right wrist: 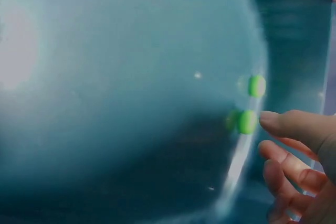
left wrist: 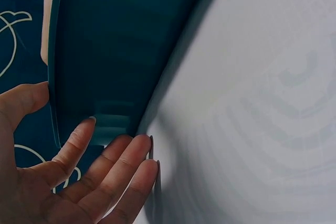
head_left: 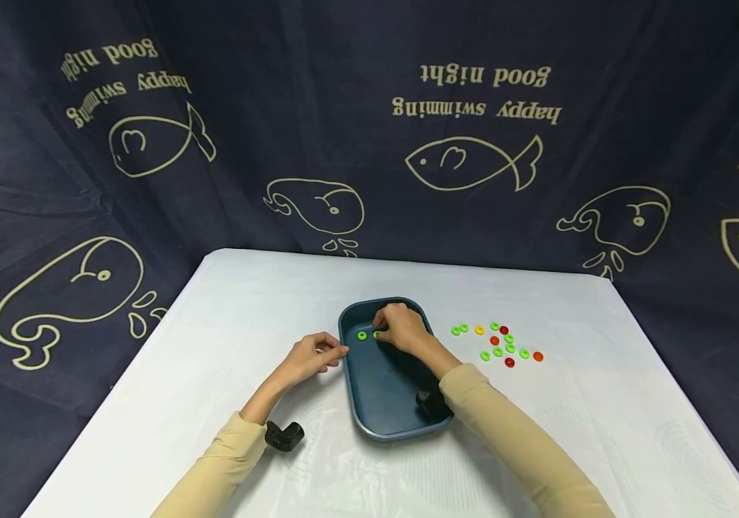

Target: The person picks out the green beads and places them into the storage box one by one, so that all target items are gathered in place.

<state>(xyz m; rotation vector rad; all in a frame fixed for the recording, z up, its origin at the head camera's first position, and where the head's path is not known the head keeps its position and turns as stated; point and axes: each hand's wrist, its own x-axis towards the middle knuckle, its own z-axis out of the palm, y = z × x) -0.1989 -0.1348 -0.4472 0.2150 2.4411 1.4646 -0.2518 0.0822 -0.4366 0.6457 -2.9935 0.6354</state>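
Observation:
A dark blue tray (head_left: 385, 403) rests on the white table. Two small green rings lie on its floor near the far end: the left ring (head_left: 361, 336) and the other ring (right wrist: 247, 122), beside my right fingertips. My right hand (head_left: 401, 329) reaches into the tray; its thumb is at this ring, and nothing shows between thumb and fingers in the right wrist view. At the tray's left side, my left hand (head_left: 311, 356) holds the wall lightly. In the left wrist view its thumb is at the rim, with the index finger along the outer wall.
Several green, red, orange rings and a yellow ring (head_left: 480, 330) lie scattered on the table (head_left: 265, 288) right of the tray. A dark blue curtain (head_left: 369, 129) with fish and whale drawings hangs behind. Black wrist cameras sit on both arms.

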